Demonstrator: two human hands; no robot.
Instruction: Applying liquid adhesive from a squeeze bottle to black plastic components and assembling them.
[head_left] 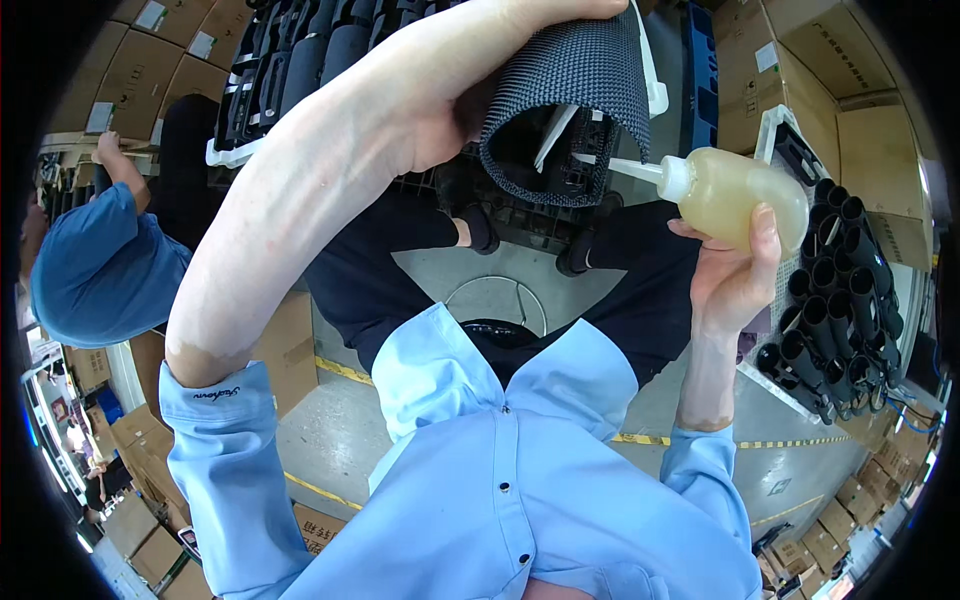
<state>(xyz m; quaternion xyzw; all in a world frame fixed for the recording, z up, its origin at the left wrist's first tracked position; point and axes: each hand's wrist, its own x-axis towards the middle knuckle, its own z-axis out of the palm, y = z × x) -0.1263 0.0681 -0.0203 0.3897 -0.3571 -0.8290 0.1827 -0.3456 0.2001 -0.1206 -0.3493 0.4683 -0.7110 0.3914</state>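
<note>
My left hand (455,65) reaches across to the top. Its fingers lie over the upper side of a black, woven-textured tube or curled sheet (570,85), and its thumb side presses against the left flank. The tube's near end gapes toward me, with dark and white parts showing inside or behind it. My right hand (735,265) is closed around a translucent squeeze bottle (745,195) with yellowish liquid in it. The bottle lies tilted almost level, and its long white nozzle (635,170) points left, by the tube's lower right rim.
A white-edged tray (225,155) of black parts stands at the upper left. Several black tubular parts (840,300) fill a rack on the right. Cardboard boxes (855,150) are stacked on both sides. A person in a blue top (110,260) sits at the left.
</note>
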